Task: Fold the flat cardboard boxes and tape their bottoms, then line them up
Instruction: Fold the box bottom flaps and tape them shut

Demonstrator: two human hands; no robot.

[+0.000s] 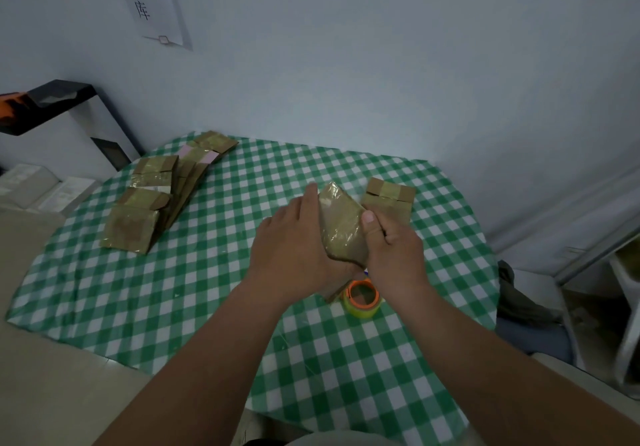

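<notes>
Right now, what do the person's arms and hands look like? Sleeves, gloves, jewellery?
Both forearms are bare to the frame edge, no sleeves visible. The left hand and right hand have no gloves, and no rings, watch or wristband show. Fingernails look short and unpainted.

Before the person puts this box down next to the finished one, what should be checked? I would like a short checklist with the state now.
1. Both hands hold the box: left hand and right hand grip it: ok.
2. Tape covers the upward face: ok.
3. Tape pressed flat: not ok, wrinkled.
4. Free tablecloth beside the finished box: ok.
5. Tape roll within reach: ok.
6. Other faces closed: cannot tell.
</notes>
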